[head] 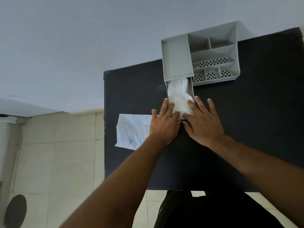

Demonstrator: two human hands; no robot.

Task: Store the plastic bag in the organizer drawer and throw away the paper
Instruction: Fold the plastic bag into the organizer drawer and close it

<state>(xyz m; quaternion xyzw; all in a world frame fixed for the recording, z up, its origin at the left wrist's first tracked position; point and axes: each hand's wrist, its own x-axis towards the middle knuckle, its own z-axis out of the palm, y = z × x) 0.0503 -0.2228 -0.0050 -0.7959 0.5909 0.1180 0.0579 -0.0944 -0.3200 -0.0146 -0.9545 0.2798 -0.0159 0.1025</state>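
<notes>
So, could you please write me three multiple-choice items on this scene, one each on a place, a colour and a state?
1. Where is the plastic bag?
A. In the pulled-out drawer
B. On the floor
C. On the paper

2. What colour is the organizer?
A. Red
B. Grey
C. Yellow

3. How is the paper lying?
A. Balled up in a fist
B. Inside the drawer
C. Spread on the dark table by the left hand

Key: 1 A, the bag fills the open drawer under both hands' fingers; 2 B, all its walls are grey; 3 C, the scribbled sheet lies on the table, with the right hand at the drawer.
</notes>
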